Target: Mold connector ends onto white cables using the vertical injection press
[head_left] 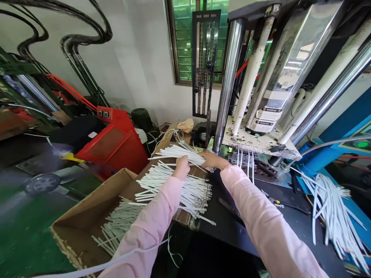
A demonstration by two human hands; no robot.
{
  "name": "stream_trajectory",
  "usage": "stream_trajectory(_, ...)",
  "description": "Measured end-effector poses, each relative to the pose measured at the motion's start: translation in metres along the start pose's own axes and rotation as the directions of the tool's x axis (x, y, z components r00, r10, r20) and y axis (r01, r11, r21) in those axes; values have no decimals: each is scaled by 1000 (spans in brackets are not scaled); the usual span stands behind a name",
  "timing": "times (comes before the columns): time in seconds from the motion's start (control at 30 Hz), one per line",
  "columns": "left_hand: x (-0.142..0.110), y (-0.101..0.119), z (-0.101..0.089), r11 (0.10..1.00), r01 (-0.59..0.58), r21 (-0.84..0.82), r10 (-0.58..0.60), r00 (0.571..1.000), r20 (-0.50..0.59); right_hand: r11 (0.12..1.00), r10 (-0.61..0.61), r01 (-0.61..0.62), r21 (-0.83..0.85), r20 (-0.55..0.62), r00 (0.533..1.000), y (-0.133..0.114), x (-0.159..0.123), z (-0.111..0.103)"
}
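Both my hands are at a bundle of thin white cable pieces lying on a cardboard surface. My left hand is closed at the near side of the bundle, its fingertips partly hidden. Wrapped round the bundle's right end is my right hand, fingers bent over the cables. Just below lies a larger pile of the same white cables, with small end pieces grouped at its right. My left forearm covers part of that pile.
An open cardboard box at lower left holds more white cables. A vertical press stands at right, several white strands under its plate. Pliers lie on the dark bench. Another cable heap is far right; a spinning fan is at left.
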State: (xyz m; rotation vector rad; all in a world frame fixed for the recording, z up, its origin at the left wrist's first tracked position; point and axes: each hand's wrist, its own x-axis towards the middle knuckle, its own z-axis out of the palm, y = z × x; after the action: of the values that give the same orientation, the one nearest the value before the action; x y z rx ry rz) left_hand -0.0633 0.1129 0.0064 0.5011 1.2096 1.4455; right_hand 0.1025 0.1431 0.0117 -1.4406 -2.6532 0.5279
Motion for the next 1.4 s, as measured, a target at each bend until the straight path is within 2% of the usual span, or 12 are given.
stream_trajectory(0.17, -19, -5, -9, 979, 34, 201, -52, 995, 85, 999, -32, 31, 21, 29, 999, 9, -5, -6)
stream_trajectory(0.33, -47, -7, -33, 887, -77, 456, -56, 961, 271, 998, -57, 57, 28, 16, 998, 11, -22, -2)
stream_trajectory(0.47, -52, 1, -41, 676, -320, 664, 30, 912, 408, 995, -94, 93, 23, 9, 996, 10, -31, -2)
stream_trajectory(0.57, -48, 6, -41, 450, -523, 724, 77, 830, 552, 995, -98, 97, 25, 4, 995, 12, -35, 0)
stream_trajectory(0.63, -46, 7, -41, 302, -618, 725, 71, 774, 630, 996, -81, 81, 38, 5, 997, 14, -35, 0)
stream_trajectory(0.73, -45, 5, -41, 105, -697, 709, 58, 716, 695, 995, -67, 66, 76, 17, 998, 21, -37, -4)
stream_trajectory(0.87, -48, 5, -35, -72, -766, 638, 40, 637, 769, 983, -98, 96, 155, 8, 995, 33, -43, -11)
stream_trajectory(1.0, -53, 6, -18, -166, -824, 542, 48, 542, 839, 974, -92, 102, 200, -61, 994, 39, -50, -11)
stream_trajectory(1.13, -57, -1, -5, -201, -894, 400, -20, 412, 911, 974, -65, 98, 205, -158, 985, 38, -65, -12)
stream_trajectory(1.2, -57, -7, -3, -215, -911, 353, -48, 371, 927, 977, -32, 76, 199, -214, 976, 38, -79, -15)
stream_trajectory(1.27, -57, -13, -2, -240, -909, 341, -45, 361, 931, 981, 10, 40, 192, -253, 967, 39, -95, -17)
stream_trajectory(1.4, -59, -21, 4, -305, -885, 351, -21, 375, 927, 988, 78, -34, 151, -296, 952, 33, -123, -9)
